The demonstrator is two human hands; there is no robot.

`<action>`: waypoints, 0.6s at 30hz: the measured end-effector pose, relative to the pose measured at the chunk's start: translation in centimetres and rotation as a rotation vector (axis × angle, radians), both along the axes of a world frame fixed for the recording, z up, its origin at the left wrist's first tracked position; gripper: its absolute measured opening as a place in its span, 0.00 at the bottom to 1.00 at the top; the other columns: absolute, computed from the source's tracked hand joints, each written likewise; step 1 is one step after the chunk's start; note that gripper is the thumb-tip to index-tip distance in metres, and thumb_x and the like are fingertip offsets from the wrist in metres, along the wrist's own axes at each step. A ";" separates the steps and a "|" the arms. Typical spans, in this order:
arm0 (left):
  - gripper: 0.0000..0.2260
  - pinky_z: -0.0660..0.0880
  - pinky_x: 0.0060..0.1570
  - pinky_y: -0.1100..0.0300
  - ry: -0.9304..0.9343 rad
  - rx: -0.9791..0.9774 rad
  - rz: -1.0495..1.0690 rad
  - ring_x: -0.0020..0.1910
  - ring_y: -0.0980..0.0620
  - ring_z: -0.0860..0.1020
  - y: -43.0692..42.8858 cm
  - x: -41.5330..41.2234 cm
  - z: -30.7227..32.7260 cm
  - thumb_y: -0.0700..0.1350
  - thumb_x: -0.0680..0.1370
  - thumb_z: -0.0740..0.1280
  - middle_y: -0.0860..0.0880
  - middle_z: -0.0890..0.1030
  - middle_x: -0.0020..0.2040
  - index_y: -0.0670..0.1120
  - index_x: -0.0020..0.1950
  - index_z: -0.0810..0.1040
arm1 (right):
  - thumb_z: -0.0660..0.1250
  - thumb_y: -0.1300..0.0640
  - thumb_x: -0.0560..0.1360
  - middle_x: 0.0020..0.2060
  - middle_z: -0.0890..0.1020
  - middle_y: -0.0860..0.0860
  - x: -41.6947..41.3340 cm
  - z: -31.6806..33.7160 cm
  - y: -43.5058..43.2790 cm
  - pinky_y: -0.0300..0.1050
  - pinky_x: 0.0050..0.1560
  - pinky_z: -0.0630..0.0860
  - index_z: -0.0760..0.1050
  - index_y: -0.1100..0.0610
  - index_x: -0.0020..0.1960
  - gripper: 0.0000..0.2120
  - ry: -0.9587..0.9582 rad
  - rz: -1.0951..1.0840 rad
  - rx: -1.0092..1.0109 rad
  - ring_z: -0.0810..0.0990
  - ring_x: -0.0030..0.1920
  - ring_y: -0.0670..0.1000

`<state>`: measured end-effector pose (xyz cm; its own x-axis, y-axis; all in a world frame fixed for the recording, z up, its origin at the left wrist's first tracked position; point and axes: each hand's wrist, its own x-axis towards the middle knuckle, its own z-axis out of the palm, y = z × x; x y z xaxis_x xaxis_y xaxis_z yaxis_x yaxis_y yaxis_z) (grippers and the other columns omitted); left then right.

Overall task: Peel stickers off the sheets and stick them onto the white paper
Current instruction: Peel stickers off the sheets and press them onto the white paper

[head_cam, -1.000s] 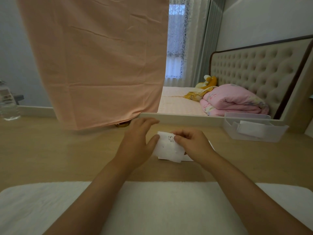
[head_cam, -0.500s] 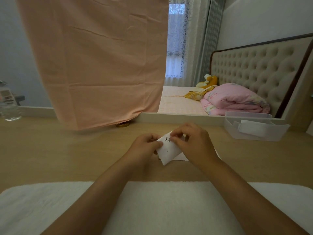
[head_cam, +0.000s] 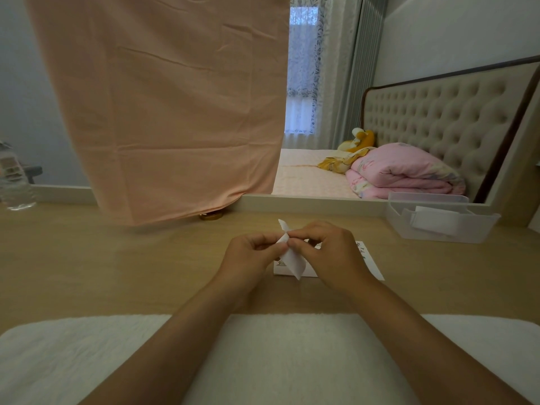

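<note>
White sticker sheet (head_cam: 293, 261) is now turned nearly edge-on to my camera and bent, one corner poking up past the knuckles. A second ago it faced me flatter, a small printed figure showing, with the left hand's fingers loosely spread beside it. Both hands have since closed in on one spot.

Left hand (head_cam: 248, 258): fingers curled, thumb and forefinger pinching the sheet's upper part. Right hand (head_cam: 330, 255): also curled, fingertips pinching the same spot from the other side. I cannot tell whether a sticker edge has lifted; the fingertips hide it.

My reading: picking at a sticker has begun and nothing has yet been carried to the white paper (head_cam: 369, 261).

The white paper lies flat on the wooden desk (head_cam: 117, 258). The sheet is held just above the paper's left part, apart from it. Some small printed marks show at the paper's far right corner; too small to read.

Containers: one clear plastic tray (head_cam: 455, 232), beyond the white paper and to its right, well apart. Inside it lies a folded stack of white sheets (head_cam: 438, 220), probably more sticker sheets.
</note>
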<state>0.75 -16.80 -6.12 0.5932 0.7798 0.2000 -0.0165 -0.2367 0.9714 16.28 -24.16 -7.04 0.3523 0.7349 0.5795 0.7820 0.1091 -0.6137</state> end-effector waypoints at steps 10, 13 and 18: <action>0.07 0.77 0.46 0.70 0.006 0.133 -0.030 0.48 0.61 0.83 -0.1 -0.4 0.0 0.40 0.78 0.71 0.57 0.87 0.47 0.50 0.52 0.86 | 0.75 0.52 0.75 0.42 0.86 0.40 0.3 0.3 -0.4 0.48 0.44 0.81 0.87 0.46 0.50 0.05 -0.007 0.026 -0.018 0.82 0.41 0.43; 0.07 0.80 0.52 0.61 0.060 0.219 -0.021 0.49 0.58 0.83 0.1 -0.6 0.0 0.41 0.78 0.72 0.56 0.86 0.47 0.50 0.52 0.87 | 0.74 0.52 0.75 0.42 0.86 0.38 0.5 0.1 -0.3 0.54 0.46 0.81 0.87 0.44 0.48 0.05 0.035 0.058 -0.052 0.83 0.42 0.44; 0.07 0.80 0.50 0.64 0.049 0.235 -0.038 0.47 0.59 0.84 0.1 -0.7 0.1 0.41 0.78 0.72 0.58 0.86 0.46 0.53 0.50 0.86 | 0.72 0.52 0.76 0.42 0.86 0.38 0.7 0.2 -0.3 0.55 0.47 0.82 0.87 0.44 0.49 0.05 0.063 0.068 -0.068 0.83 0.43 0.44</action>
